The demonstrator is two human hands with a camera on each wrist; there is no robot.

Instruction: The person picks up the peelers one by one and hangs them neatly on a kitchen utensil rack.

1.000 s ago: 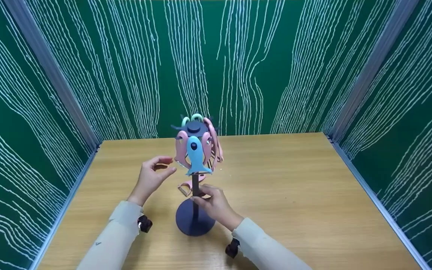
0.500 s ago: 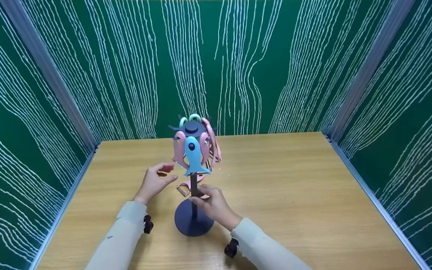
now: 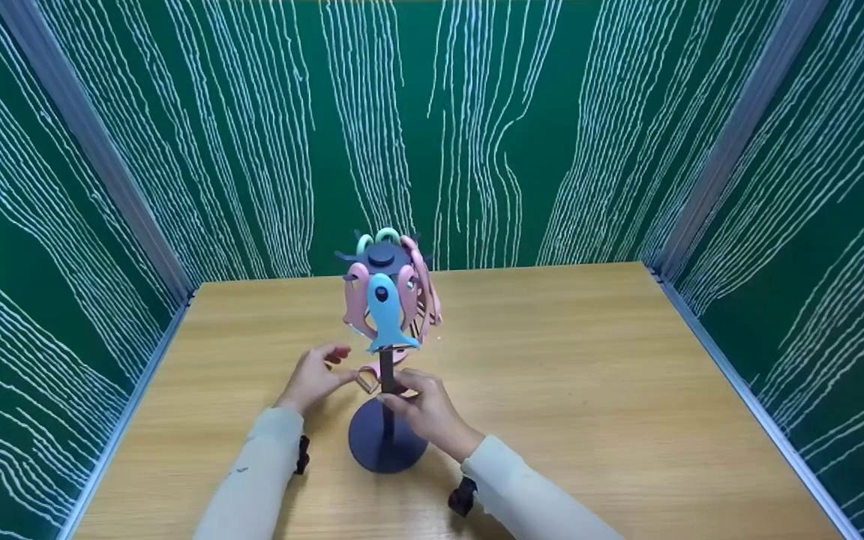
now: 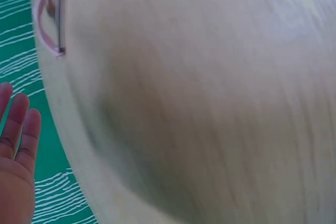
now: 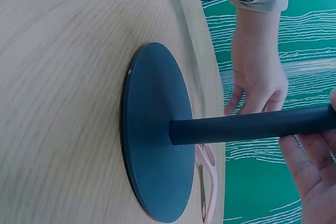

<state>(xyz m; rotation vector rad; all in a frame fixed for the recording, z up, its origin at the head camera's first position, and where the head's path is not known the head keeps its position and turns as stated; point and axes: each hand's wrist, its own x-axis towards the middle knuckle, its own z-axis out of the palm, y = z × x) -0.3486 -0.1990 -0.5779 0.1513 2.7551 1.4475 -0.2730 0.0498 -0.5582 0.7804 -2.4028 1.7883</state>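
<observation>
My right hand [image 3: 433,411] grips the dark upright pole of a round-based stand [image 3: 402,454], with the fingers wrapped about it in the right wrist view too. From the stand's top hang a blue fish-shaped peeler [image 3: 384,311] in front and several pink and green pieces around it. A pink peeler [image 3: 367,379] lies on the table just behind the pole, which partly hides it; its blade end shows in the left wrist view. My left hand [image 3: 313,381] is low beside that peeler, thumb toward its blade end. Whether they touch is hard to tell. Nothing is held in the left hand.
The wooden table [image 3: 589,390] carries the stand near its middle. Green walls [image 3: 627,135] with white wavy lines enclose the back and both sides. Dark cameras sit on both wrists; the right one [image 3: 463,496] is close above the table.
My left hand has moved down and slightly right, from beside the hanging pieces to beside the pink peeler on the table. My right hand keeps its grip on the pole.
</observation>
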